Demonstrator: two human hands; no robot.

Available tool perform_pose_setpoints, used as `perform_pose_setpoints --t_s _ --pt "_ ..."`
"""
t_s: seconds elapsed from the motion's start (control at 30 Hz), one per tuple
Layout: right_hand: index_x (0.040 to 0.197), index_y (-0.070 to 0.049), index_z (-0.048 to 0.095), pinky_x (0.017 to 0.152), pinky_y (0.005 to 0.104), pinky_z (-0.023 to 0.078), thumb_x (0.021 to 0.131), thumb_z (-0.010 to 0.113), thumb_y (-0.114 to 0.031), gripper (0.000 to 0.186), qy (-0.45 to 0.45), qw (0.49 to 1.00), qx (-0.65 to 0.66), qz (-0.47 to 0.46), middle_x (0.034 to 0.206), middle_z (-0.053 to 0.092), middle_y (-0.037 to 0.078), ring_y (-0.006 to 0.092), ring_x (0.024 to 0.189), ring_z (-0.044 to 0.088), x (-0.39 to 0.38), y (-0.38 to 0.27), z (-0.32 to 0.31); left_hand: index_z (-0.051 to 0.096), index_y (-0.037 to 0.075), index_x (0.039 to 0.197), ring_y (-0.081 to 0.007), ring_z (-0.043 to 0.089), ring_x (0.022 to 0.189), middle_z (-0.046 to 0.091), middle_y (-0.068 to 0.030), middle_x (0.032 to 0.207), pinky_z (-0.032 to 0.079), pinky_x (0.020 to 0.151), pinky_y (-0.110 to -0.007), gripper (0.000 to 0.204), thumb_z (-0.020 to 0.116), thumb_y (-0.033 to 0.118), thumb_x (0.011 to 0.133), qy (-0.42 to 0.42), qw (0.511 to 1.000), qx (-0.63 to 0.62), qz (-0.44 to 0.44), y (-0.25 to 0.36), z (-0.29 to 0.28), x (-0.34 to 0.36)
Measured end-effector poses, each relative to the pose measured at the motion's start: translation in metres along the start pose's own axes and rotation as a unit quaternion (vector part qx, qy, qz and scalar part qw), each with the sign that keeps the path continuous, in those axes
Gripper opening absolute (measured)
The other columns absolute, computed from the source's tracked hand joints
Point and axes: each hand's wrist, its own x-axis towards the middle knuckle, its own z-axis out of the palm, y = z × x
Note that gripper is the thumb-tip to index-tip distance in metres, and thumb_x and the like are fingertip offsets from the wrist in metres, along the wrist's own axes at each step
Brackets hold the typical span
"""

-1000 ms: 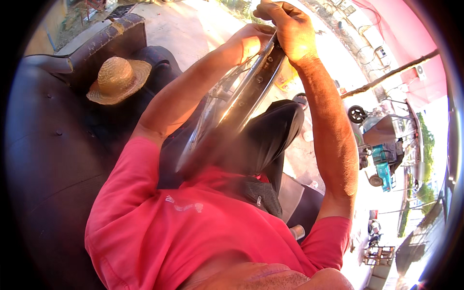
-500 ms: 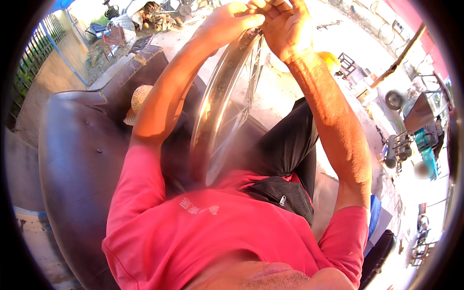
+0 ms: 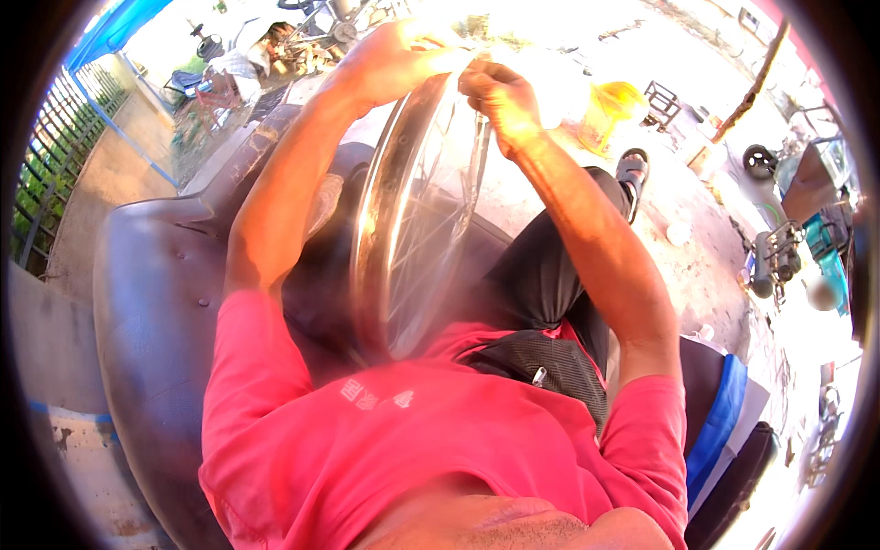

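A spoked wheel stands on edge before the person, tilted slightly, its metal rim rising from the lap area toward the far side; its lower part is blurred, so what it rests on cannot be told. Both hands are close together at the top of the rim. The left hand reaches over it from the left, its fingertips lost in glare, so I cannot tell whether they grip. The right hand is at the rim's right side with fingers bent inward; whether they clamp the metal cannot be told either

The person sits on a dark brown sofa with a worn far left corner. Near that corner a straw hat shows partly behind the left forearm. A black waist bag lies across the red shirt. By the sofa's right edge is a blue strip. Beyond the front edge, on the ground, are a sandalled foot and, farther off, a yellow object
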Motion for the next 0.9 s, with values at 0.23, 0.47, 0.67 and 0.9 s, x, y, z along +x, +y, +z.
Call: perform_pose_setpoints --t_s 0.23,0.47,0.67,0.9 --pt "0.083 -0.001 0.064 0.062 0.0303 0.051 0.081 0.073 0.000 0.009 0.096 0.982 0.103 -0.129 0.075 0.067 0.005 0.0147 0.068 0.061 0.017 0.036 0.031 0.071 0.005 0.115 -0.0133 0.065 0.104 0.071 -0.0043 0.111 0.049 0.095 -0.029 0.033 0.076 0.028 0.091 -0.022 0.999 -0.022 0.018 -0.004 -0.002 -0.002" --pt "0.085 0.000 0.065 0.062 0.0290 0.050 0.088 0.072 -0.008 0.011 0.101 0.989 0.007 -0.111 0.078 0.068 0.005 0.0119 0.069 0.061 -0.003 0.014 0.045 0.062 0.002 0.125 -0.0131 0.061 0.107 0.068 -0.0059 0.114 0.044 0.099 -0.027 0.036 0.067 0.011 0.091 -0.035 0.990 -0.136 0.013 0.020 -0.006 -0.030" --pt "0.082 -0.001 0.064 0.064 0.0274 0.051 0.087 0.075 -0.004 0.013 0.053 0.984 -0.042 -0.167 0.076 0.068 0.003 0.0078 0.072 0.059 -0.017 -0.002 0.050 0.054 0.001 0.137 -0.0223 0.047 0.137 0.051 -0.0109 0.143 0.035 0.115 -0.035 0.051 0.064 0.000 0.087 -0.007 0.993 -0.099 0.069 0.006 -0.016 -0.064" --pt "0.086 -0.003 0.066 0.068 0.0329 0.053 0.087 0.076 -0.011 0.013 0.041 0.970 -0.118 -0.208 0.078 0.068 0.006 0.0121 0.074 0.063 -0.030 -0.002 0.055 0.056 0.002 0.134 -0.0229 0.048 0.135 0.049 -0.0105 0.144 0.037 0.112 -0.038 0.044 0.064 0.004 0.091 0.012 0.998 -0.028 0.057 0.001 -0.025 -0.070"
